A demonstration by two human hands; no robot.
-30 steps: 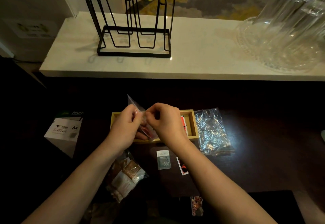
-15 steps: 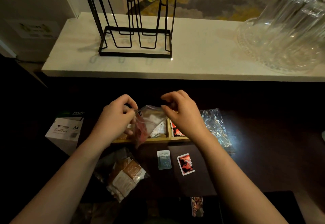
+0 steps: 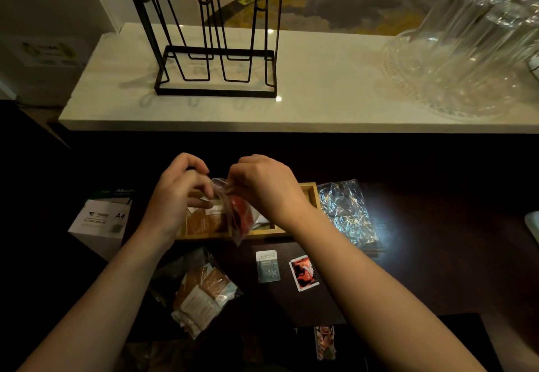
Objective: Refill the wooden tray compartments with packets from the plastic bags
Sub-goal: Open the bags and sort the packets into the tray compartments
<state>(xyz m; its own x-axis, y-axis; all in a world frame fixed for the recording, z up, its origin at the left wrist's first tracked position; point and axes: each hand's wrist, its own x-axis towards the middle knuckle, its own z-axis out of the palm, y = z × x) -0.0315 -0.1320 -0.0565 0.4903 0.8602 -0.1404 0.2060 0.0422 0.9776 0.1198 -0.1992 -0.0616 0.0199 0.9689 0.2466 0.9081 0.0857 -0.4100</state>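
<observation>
A small clear plastic bag (image 3: 238, 217) with red packets inside hangs over the wooden tray (image 3: 311, 193) on the dark table. My left hand (image 3: 178, 196) and my right hand (image 3: 264, 188) both pinch its top edge, close together. Brown and white packets lie in the tray's left compartments, partly hidden by my hands. A second bag (image 3: 201, 293) of brown and white packets lies in front of the tray at the left. A crumpled clear bag (image 3: 345, 214) lies just right of the tray. Loose on the table lie a teal packet (image 3: 267, 266) and a red packet (image 3: 304, 273).
A white A4 paper box (image 3: 100, 220) stands left of the tray. Behind the table runs a pale counter (image 3: 320, 100) with a black wire rack (image 3: 215, 50) and upturned glasses on a glass tray (image 3: 466, 59). Another packet (image 3: 324, 342) lies near the front edge.
My hands had spread the bag's mouth wide half a second ago; now they have come back together at its top, and the bag hangs narrower over the tray.
</observation>
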